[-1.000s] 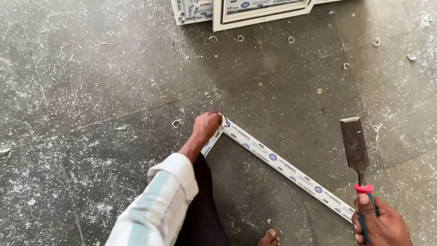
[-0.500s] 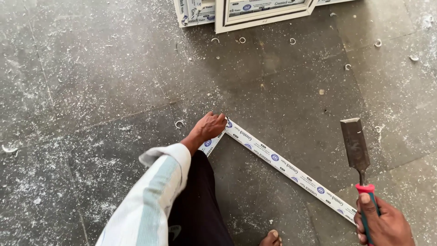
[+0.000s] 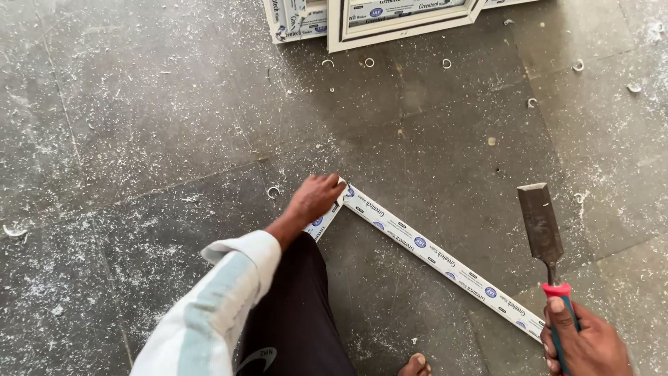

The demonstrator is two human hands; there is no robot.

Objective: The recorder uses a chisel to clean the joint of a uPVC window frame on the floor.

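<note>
Head view: left hand [image 3: 319,197] pressing frame corner [image 3: 342,193] on floor [image 3: 139,125]; right hand [image 3: 583,339] grip closed round chisel [image 3: 543,233]. Best kept pinned, blade flat, strokes away from fingers.

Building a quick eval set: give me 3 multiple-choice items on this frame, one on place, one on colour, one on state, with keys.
1. Where does the left hand rest?
A. on the corner of the white frame lying on the floor
B. on the chisel blade
C. on the frames stacked at the top

2. What colour is the collar on the chisel just above the right hand?
A. yellow
B. red
C. black

3. How is the chisel held?
A. lying flat on the floor
B. blade driven into the frame
C. gripped by the handle, blade pointing away from the person, clear of the frame

Key: 1 A, the hand covers the corner where the two white strips meet. 2 B, a red band shows at the handle's top. 3 C, the fist wraps the handle and the blade sits apart from the strip.
</note>
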